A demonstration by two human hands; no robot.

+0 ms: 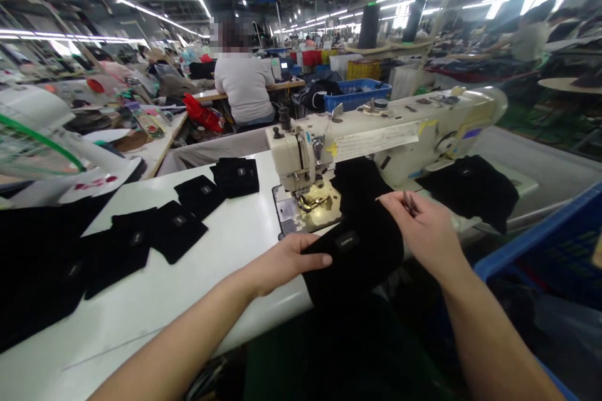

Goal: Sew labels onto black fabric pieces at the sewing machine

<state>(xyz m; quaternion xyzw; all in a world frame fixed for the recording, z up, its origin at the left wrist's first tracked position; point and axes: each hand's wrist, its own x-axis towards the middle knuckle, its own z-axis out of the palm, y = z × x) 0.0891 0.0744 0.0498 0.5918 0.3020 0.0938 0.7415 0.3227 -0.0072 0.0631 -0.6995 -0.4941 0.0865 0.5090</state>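
Note:
Both my hands hold a black fabric piece [357,263] with a small lettered label, at the front edge of the sewing table. My left hand [289,263] pinches its left side, thumb on top beside the label. At the upper right edge, my right hand [423,225] grips the cloth between thumb and finger; a small dark metal tool [410,203], perhaps thread snips, shows in the same hand. Just beyond stands a sewing machine [301,163], its needle area lit. More black cloth [360,178] lies under the machine's arm, right of the needle plate.
Several labelled black pieces [176,229] lie across the white tabletop [244,250] to the left. Another black piece [470,185] rests right of the machine. A blue crate [540,244] stands at the right, and a fan [42,138] at the left. A person [244,84] sits ahead.

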